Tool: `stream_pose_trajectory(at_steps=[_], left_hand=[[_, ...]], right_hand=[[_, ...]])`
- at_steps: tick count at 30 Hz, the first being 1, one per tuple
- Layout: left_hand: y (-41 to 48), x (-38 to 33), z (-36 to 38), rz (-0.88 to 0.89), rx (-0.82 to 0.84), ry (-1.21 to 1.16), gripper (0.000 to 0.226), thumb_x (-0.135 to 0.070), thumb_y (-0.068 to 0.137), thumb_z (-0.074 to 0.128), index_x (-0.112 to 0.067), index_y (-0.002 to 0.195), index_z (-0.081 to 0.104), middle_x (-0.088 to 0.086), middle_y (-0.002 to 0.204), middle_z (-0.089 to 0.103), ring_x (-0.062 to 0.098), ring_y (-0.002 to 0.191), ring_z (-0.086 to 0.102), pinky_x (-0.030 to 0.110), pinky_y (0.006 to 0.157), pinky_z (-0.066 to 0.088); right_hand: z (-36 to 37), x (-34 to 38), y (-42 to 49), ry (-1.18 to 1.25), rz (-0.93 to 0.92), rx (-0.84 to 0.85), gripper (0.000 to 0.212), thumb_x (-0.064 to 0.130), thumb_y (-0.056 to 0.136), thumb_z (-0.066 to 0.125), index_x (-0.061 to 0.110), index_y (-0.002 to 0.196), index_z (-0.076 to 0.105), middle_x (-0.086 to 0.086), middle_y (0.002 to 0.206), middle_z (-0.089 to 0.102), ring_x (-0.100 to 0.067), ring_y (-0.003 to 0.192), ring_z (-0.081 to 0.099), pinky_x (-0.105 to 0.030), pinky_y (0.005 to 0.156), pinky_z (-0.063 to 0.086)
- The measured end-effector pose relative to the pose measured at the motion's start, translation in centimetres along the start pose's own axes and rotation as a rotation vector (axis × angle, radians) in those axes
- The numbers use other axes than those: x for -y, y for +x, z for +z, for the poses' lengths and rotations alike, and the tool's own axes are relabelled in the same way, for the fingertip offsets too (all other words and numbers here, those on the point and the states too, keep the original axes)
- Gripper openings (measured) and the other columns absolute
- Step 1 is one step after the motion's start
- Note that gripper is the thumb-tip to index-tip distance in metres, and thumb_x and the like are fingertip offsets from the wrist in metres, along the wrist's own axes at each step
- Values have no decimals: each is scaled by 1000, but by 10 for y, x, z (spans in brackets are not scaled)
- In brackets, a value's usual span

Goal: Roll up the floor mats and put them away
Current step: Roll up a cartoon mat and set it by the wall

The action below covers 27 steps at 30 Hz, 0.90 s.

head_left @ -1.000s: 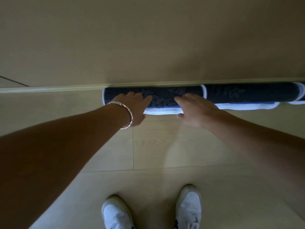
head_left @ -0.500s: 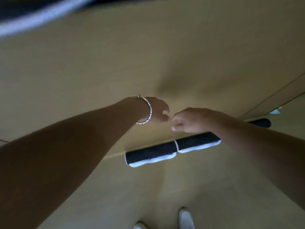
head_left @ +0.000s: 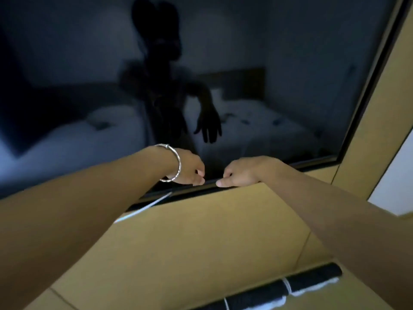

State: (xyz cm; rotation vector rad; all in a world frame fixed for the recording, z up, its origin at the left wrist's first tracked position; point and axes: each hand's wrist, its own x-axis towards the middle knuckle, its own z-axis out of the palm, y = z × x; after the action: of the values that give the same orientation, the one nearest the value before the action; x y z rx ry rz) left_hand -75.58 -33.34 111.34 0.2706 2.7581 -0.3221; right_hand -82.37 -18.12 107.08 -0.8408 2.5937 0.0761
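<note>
Most of the view, from 9 through 12 to 2 o'clock, is a large dark screen (head_left: 279, 63) in a thin black frame, mounted on a tan wall (head_left: 212, 238). Its glass dimly reflects a room with pale beds and a person's dark outline with one arm hanging. At 3 o'clock the tan panel ends against a strip of white wall (head_left: 393, 180). A thin white cord (head_left: 143, 206) slants down from the screen's lower edge at 8 o'clock, beside the left forearm. Both arms reach up to the middle of the view. The left hand (head_left: 190, 171), with a silver bangle (head_left: 175, 163) on its wrist, and the right hand (head_left: 241, 173) sit close together but apart, in front of the screen's bottom edge. Each has its fingers loosely curled under and holds nothing; whether they touch the frame cannot be told. The rolled mats (head_left: 312, 277), dark with white edging, lie end to end at 5 o'clock on the tan floor (head_left: 330, 298), along the foot of the wall, well apart from both hands and partly hidden by the right forearm.
</note>
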Motion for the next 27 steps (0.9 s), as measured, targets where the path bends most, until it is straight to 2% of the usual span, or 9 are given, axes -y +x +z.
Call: stream_pose_trajectory(at_steps=[3,6,8,10,12,15,19,23,27], left_hand=[[-30,8,-42,-90,-150,-23,36,-44,95,44,-29,125,57,-4,126,59,18,115,53,28,97,38],[-58,22,-60,-178,-260,-80,29,-46,92,45,-35,112,61,-6,119,62,18,105,58,39,96,46],[-81,30,-61,-248,-261,-72,27,-46,92,44,-37,111,61,-6,116,63,18,104,58,40,93,47],[-105,36,-55,-312,-238,-56,28,-46,92,43,-36,112,61,-6,116,62,18,105,58,38,92,46],[-131,39,-45,-368,-214,-42,29,-45,93,43,-35,114,61,-5,119,62,19,109,56,35,92,44],[-174,48,-24,-461,-201,-60,29,-43,93,43,-35,114,62,-5,120,62,20,111,55,36,94,44],[-236,60,8,-596,-197,-70,28,-42,94,41,-34,110,63,-5,118,62,21,112,54,35,91,44],[-310,70,41,-725,-180,-99,30,-42,96,40,-32,113,62,-5,114,62,15,98,50,30,80,39],[-399,80,69,-863,-164,-132,32,-41,96,40,-29,116,62,-3,115,63,21,107,56,31,87,44]], right_hand=[[-48,5,-29,-10,-51,-92,58,65,92,37,22,126,57,-5,103,68,-20,99,60,-36,91,44],[-75,27,-46,-27,-134,-139,59,65,92,37,22,129,55,-2,98,66,-18,98,61,-36,90,44],[-82,46,-51,-68,-206,-157,58,63,93,37,21,129,57,1,99,65,-19,101,60,-36,91,45],[-83,68,-54,-100,-289,-194,56,62,93,38,22,127,58,2,118,62,-20,115,54,-37,93,43],[-78,92,-53,-114,-375,-233,52,60,93,40,24,126,58,3,127,57,-19,118,51,-36,91,42],[-68,135,-51,-167,-487,-253,54,58,93,43,25,136,48,1,136,48,-20,124,45,-36,99,40],[-59,200,-57,-241,-608,-257,57,59,92,44,27,140,43,1,139,44,-19,129,41,-37,101,38],[-55,277,-82,-325,-725,-281,57,58,93,44,28,141,42,1,141,42,-19,131,39,-38,101,37],[-44,356,-123,-378,-827,-288,53,55,94,44,26,139,44,0,139,44,-21,127,43,-36,91,38]])
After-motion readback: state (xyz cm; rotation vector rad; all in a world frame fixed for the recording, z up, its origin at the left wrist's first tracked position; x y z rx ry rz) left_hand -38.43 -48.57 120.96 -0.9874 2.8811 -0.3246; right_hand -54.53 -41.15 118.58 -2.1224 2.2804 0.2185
